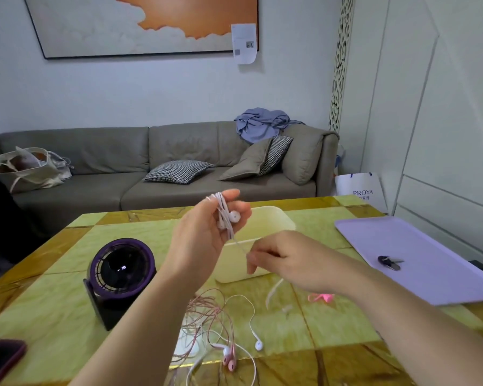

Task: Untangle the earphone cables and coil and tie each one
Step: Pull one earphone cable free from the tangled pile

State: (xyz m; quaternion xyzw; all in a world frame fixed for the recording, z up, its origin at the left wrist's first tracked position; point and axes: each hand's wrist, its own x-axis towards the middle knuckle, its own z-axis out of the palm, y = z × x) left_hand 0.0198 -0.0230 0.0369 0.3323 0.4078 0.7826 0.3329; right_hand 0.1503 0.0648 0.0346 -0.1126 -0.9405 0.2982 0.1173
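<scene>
My left hand is raised above the table, shut on a white earphone cable looped around its fingers, with an earbud showing at the fingertips. A strand runs down from that coil to my right hand, which pinches it just right of and below the left hand. On the table below lies a tangle of pink and white earphone cables, with pink earbuds and a white earbud at its near side. A pink tie and a white strip lie under my right wrist.
A cream box stands behind my hands. A purple desk fan stands at the left, a dark phone at the near left corner. A lilac tray holding a small dark clip lies at the right. A sofa is beyond the table.
</scene>
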